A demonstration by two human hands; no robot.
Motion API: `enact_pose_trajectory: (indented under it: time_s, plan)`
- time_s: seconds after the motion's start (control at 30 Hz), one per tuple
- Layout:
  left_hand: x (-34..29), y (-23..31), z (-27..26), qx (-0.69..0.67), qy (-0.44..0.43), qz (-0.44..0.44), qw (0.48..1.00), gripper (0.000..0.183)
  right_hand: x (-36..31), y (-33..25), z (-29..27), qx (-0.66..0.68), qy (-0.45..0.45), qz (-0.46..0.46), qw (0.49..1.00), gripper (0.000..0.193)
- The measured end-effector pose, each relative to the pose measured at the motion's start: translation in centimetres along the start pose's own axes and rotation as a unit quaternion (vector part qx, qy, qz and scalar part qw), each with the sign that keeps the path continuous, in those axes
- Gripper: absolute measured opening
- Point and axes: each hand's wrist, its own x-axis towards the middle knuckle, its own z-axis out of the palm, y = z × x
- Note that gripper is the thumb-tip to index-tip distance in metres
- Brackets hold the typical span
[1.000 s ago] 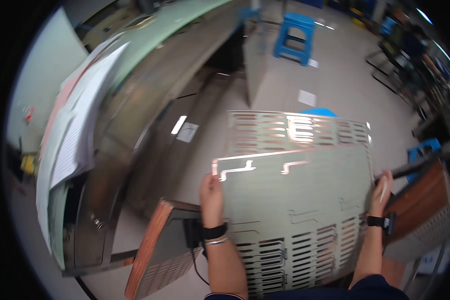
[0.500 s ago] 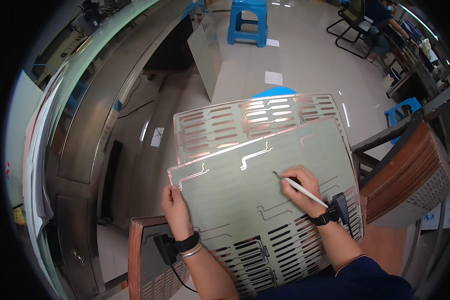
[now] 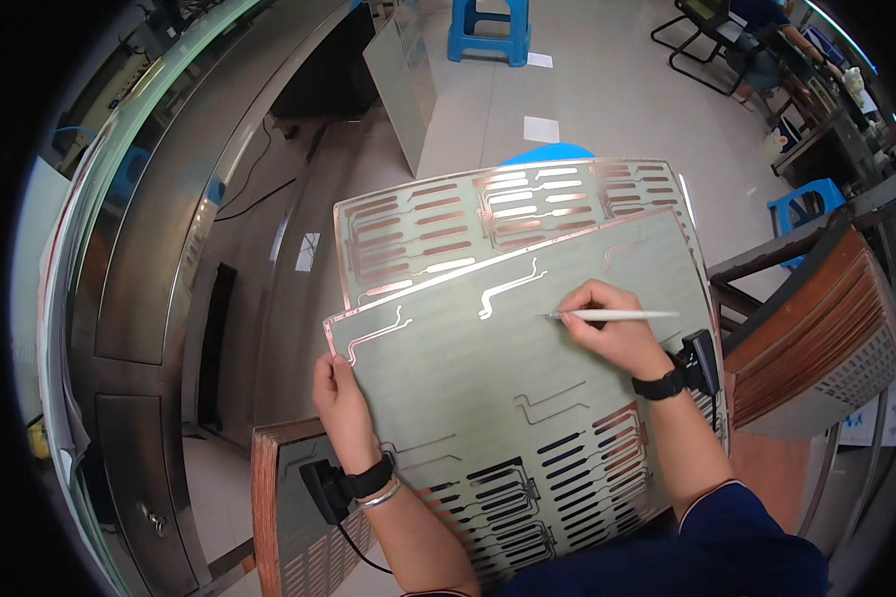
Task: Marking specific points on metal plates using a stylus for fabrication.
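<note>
A large grey-green circuit board panel (image 3: 448, 368) with copper traces lies tilted in front of me. My left hand (image 3: 344, 413) grips its left edge near the far corner, the thumb on top. Pinched in my right hand (image 3: 615, 333) is a slim white pen-shaped tool (image 3: 632, 315) with a thin metal tip. Its tip is at the plain middle area of the panel, right of a shiny copper trace (image 3: 508, 291); contact cannot be made out. Beneath sits another copper-patterned panel (image 3: 413, 237), showing beyond the far edge. Both wrists wear black straps with small devices.
Stacked panels with brown edges (image 3: 266, 497) stand at lower left, and more lean in a rack (image 3: 816, 343) at right. A metal cabinet (image 3: 129, 428) runs along the left. Blue stools (image 3: 490, 38) stand on the floor. A co-worker (image 3: 762, 65) sits at the far right bench.
My right hand has turned, bringing the white tool from a slant to nearly level. The panels appear slightly higher in view. My left hand keeps its hold on the edge.
</note>
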Motion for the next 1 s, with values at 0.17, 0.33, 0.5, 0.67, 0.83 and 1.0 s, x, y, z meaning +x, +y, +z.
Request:
enact_pose_trajectory:
  time_s: [0.17,0.33,0.5,0.67,0.83,1.0]
  plan:
    - [-0.1,0.3,0.1,-0.019,-0.006,-0.018,1.0,0.023,0.7,0.9,-0.2,0.023,-0.016,-0.005,1.0,0.008]
    - [-0.1,0.2,0.2,-0.017,-0.007,-0.012,1.0,0.022,0.4,1.0,0.2,0.004,0.008,0.01,1.0,0.01]
    - [-0.1,0.4,0.0,-0.013,-0.007,-0.007,1.0,0.023,0.5,1.7,0.5,0.046,0.032,-0.014,0.998,0.009]
    - [-0.1,0.5,0.2,-0.023,-0.004,-0.007,1.0,0.022,0.6,1.2,0.4,0.018,0.013,-0.034,0.999,0.008]
    - [-0.1,0.3,0.0,-0.024,-0.007,-0.003,1.0,0.022,0.5,1.2,0.7,-0.002,0.026,-0.015,1.0,0.009]
    - [0.0,0.1,0.2,-0.037,-0.004,-0.009,0.999,0.021,0.4,1.8,0.7,0.011,0.087,-0.024,0.996,0.009]
